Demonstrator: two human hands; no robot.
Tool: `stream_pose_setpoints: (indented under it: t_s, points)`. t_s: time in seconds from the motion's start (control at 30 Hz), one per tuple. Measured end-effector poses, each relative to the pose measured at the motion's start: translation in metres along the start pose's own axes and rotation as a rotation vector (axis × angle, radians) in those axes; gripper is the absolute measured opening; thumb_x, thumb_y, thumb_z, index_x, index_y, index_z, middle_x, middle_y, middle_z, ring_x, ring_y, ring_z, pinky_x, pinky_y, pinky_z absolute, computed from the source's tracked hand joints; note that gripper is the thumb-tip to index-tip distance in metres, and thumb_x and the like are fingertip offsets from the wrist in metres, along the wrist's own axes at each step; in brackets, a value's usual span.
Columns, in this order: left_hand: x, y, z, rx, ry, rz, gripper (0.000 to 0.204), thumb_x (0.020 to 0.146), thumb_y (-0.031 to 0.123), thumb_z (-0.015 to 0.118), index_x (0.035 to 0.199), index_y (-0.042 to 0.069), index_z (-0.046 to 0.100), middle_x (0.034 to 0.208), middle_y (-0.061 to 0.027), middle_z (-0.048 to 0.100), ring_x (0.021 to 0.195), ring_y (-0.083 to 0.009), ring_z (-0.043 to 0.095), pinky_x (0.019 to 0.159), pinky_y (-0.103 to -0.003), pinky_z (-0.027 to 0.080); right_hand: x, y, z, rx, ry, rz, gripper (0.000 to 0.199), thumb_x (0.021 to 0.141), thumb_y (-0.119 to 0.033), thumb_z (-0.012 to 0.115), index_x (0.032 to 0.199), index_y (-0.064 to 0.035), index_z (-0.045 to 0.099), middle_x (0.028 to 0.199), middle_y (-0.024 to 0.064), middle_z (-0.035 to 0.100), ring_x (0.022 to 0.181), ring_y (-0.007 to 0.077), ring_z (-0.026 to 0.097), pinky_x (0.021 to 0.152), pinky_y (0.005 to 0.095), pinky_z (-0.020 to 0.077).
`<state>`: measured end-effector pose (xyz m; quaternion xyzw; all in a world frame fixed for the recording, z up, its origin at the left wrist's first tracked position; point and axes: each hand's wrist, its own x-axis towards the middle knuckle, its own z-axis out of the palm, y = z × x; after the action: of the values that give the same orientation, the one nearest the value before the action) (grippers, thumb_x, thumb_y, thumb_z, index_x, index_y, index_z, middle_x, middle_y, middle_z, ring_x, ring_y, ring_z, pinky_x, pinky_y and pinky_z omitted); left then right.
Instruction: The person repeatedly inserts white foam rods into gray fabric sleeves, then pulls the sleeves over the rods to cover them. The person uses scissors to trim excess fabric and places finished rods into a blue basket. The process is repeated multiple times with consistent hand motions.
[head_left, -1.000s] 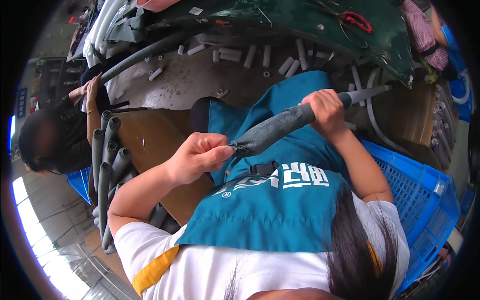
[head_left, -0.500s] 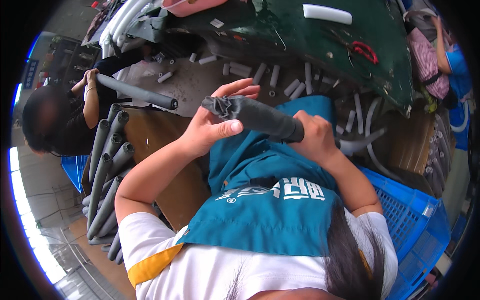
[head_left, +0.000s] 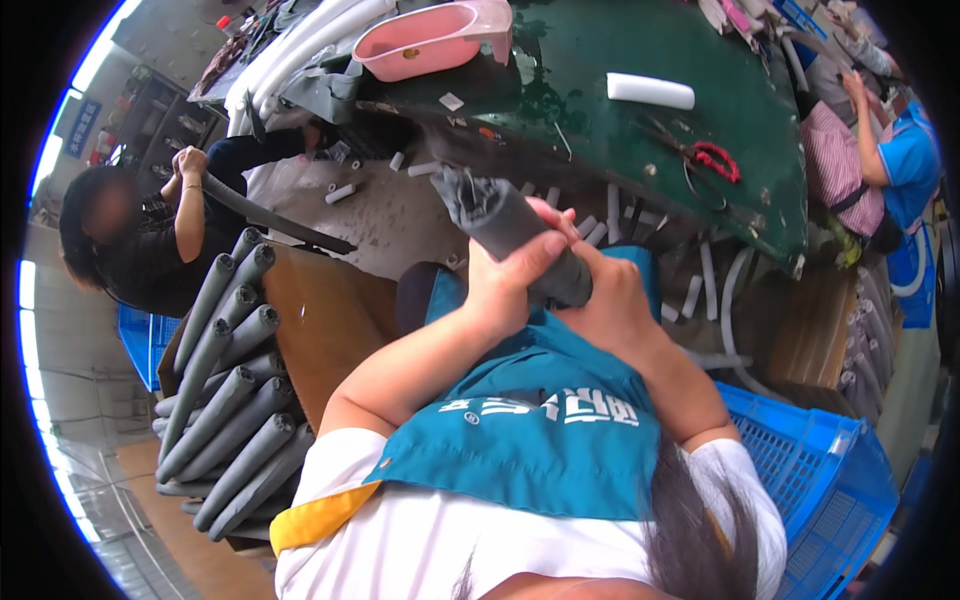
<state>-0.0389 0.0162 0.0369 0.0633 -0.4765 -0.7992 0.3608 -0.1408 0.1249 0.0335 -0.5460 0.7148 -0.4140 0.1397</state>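
Above my lap I hold a grey fabric-covered tube (head_left: 503, 214), tilted up toward the far left. Loose, crumpled cloth sticks out at its upper end. My left hand (head_left: 503, 290) is wrapped round its middle, thumb across the top. Close beside it my right hand (head_left: 610, 300) grips the lower end, fingers partly hidden behind the tube. Whether a core fills the whole sleeve cannot be seen.
Finished-looking grey tubes (head_left: 235, 410) are stacked at my left. Red-handled scissors (head_left: 712, 162), a white foam tube (head_left: 650, 91) and a pink basin (head_left: 420, 42) lie on the green table (head_left: 560, 60). A blue crate (head_left: 810, 470) stands right; co-workers sit at both sides.
My left hand, spread near the crumpled end before, has closed round the tube's middle. The tube has turned more upright, and both hands have come together. The left co-worker's tube has swung lower.
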Motion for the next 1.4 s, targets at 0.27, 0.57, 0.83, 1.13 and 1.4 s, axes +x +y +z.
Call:
stream_pose_setpoints:
  t_s: [0.27, 0.57, 0.83, 1.13, 1.4]
  points:
    - [0.015, 0.033, -0.015, 0.101, 0.024, -0.027, 0.078, 0.083, 0.047, 0.06, 0.144, 0.005, 0.037, 0.139, -0.0164, 0.048, 0.129, -0.0293, 0.046, 0.109, -0.047, 0.036, 0.01, -0.006, -0.006, -0.178, 0.1, -0.038, 0.04, 0.067, -0.012, 0.077, 0.098, -0.009, 0.053, 0.082, 0.013, 0.065, 0.077, 0.0359, 0.066, 0.066, 0.0432, 0.0517]
    - [0.031, 0.093, -0.031, 1.639, -0.667, -0.2, 0.067, 0.064, 0.027, 0.083, 0.123, 0.006, 0.058, 0.106, -0.0212, 0.065, 0.099, -0.0355, 0.064, 0.086, -0.04, 0.05, 0.005, 0.024, -0.031, -0.63, 0.132, -0.261, 0.038, 0.061, -0.004, 0.074, 0.094, -0.0075, 0.056, 0.077, 0.0078, 0.057, 0.076, 0.0282, 0.061, 0.067, 0.0394, 0.0451]
    - [0.022, 0.039, -0.049, 1.345, -0.735, -0.992, 0.036, 0.067, 0.018, 0.076, 0.098, 0.002, 0.066, 0.083, -0.0153, 0.066, 0.077, -0.0284, 0.065, 0.077, -0.036, 0.052, -0.005, 0.027, -0.01, -0.616, 0.067, -0.379, 0.025, 0.064, 0.001, 0.064, 0.088, -0.0064, 0.06, 0.071, 0.0074, 0.056, 0.071, 0.0254, 0.06, 0.066, 0.0366, 0.0435]
    - [-0.008, 0.056, -0.065, 1.155, -0.545, -1.041, 0.035, 0.072, 0.016, 0.075, 0.101, 0.001, 0.061, 0.088, -0.0081, 0.062, 0.084, -0.0188, 0.057, 0.081, -0.031, 0.046, -0.003, 0.063, -0.02, -0.616, 0.128, -0.481, 0.041, 0.069, -0.002, 0.065, 0.11, -0.0052, 0.062, 0.084, 0.0076, 0.06, 0.081, 0.0245, 0.062, 0.079, 0.0393, 0.0466]
    - [-0.027, 0.085, -0.09, 1.196, -0.559, -1.122, 0.031, 0.074, 0.015, 0.075, 0.098, 0.001, 0.06, 0.085, -0.0069, 0.061, 0.081, -0.0168, 0.056, 0.079, -0.031, 0.045, -0.022, 0.107, -0.019, -0.562, 0.196, -0.566, 0.034, 0.076, -0.001, 0.061, 0.11, -0.0045, 0.059, 0.087, 0.0097, 0.062, 0.078, 0.0277, 0.063, 0.074, 0.0411, 0.0511]
